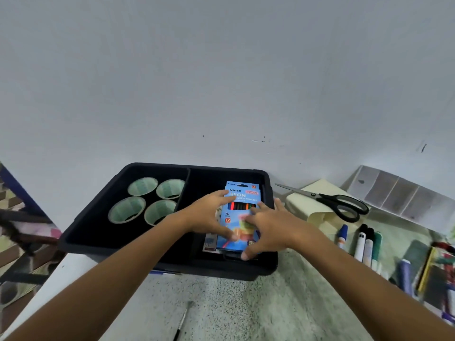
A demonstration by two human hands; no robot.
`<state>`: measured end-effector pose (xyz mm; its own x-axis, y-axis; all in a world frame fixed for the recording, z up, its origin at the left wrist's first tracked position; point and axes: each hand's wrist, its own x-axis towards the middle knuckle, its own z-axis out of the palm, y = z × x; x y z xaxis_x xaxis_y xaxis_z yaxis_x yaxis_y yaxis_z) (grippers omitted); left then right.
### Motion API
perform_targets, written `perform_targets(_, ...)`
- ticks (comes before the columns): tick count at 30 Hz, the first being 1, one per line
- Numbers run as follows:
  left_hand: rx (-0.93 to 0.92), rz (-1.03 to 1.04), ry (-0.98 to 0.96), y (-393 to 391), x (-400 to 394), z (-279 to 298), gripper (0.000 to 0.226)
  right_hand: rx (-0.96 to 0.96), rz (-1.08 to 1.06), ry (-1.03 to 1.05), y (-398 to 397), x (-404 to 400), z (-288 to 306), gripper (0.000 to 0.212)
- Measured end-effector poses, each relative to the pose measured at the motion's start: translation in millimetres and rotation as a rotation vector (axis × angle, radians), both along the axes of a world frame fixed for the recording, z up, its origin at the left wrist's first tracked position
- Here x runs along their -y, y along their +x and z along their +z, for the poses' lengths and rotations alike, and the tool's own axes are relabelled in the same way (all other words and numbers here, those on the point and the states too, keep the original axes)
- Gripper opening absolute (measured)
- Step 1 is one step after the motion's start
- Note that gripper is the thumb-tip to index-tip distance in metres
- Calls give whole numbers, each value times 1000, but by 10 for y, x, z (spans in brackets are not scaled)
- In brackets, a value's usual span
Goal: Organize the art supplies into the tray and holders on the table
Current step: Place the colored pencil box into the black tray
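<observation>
Right now both hands, the left hand point(209, 215) and the right hand point(273, 227), are gripping the blue pencil box point(240, 212) by its sides, settling it into the right compartment of the black tray point(98, 232); next they need only let go and reach for the markers point(364, 244).

From my feed: tray point(93, 232) black, both compartments dark inside. Four cups point(142, 187) pale mint green within, cream rims. Pencil box point(242, 193) bright blue with white lettering, a red "12" patch and a window showing red, orange and dark pencils. Scissors point(344, 205) black-handled with grey inner loops, silver blades. Paper point(312, 205) under them pale cream. Surface point(246, 311) speckled grey-green and white. Markers point(362, 242) white-bodied with black caps; one blue cap point(342, 232) beside them. Wall point(221, 70) plain pale grey.
</observation>
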<state>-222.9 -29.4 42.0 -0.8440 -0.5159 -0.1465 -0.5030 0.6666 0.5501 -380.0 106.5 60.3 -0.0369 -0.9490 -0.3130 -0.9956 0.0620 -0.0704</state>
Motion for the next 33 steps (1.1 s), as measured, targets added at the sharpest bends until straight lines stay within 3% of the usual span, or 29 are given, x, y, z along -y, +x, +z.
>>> perform_targets(3, 91, -68, -56, 112, -84, -65, 109, -110, 22, -45, 16, -53, -70, 87)
perform_targets(8, 48, -24, -149, 144, -193, -158, 100, -194, -5, -43, 60, -52, -122, 82)
perform_targets(16, 46, -26, 6, 196, -297, -305, 94, 67, -68, -178, -46, -159, -348, 84)
perform_targets(25, -59, 45, -36, 182, -316, -321, 92, 221, -147, -302, -58, -174, -467, 84)
perform_targets(30, -127, 20, -187, 222, -362, -247, 79, 215, -171, -410, -13, -247, -385, 64)
perform_targets(33, -238, -34, -375, 243, -429, -167, 61, 122, -143, -598, 35, -414, -369, 45)
